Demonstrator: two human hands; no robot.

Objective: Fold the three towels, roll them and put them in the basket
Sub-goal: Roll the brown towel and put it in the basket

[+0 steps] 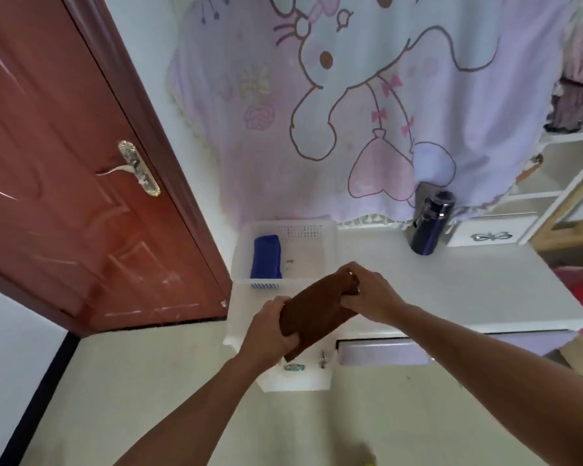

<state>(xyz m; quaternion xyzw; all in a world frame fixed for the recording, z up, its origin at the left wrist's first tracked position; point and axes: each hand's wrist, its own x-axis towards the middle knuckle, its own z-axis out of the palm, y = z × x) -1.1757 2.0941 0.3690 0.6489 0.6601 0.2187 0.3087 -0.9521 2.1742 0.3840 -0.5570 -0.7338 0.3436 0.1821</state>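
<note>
A brown rolled towel (pixel 313 311) is held in the air just in front of the white basket (pixel 330 243), tilted with its far end higher. My left hand (pixel 271 327) grips its near end and my right hand (pixel 367 292) grips its far end. Inside the basket a blue rolled towel (pixel 266 257) lies along the left side. No third towel is in view.
The basket stands at the left end of a white desk (pixel 451 290) with drawers below. A dark blue bottle (pixel 429 223) stands at the desk's back. A brown door (pixel 64 196) is on the left, a patterned curtain (pixel 350 112) behind, white shelves (pixel 566 169) at right.
</note>
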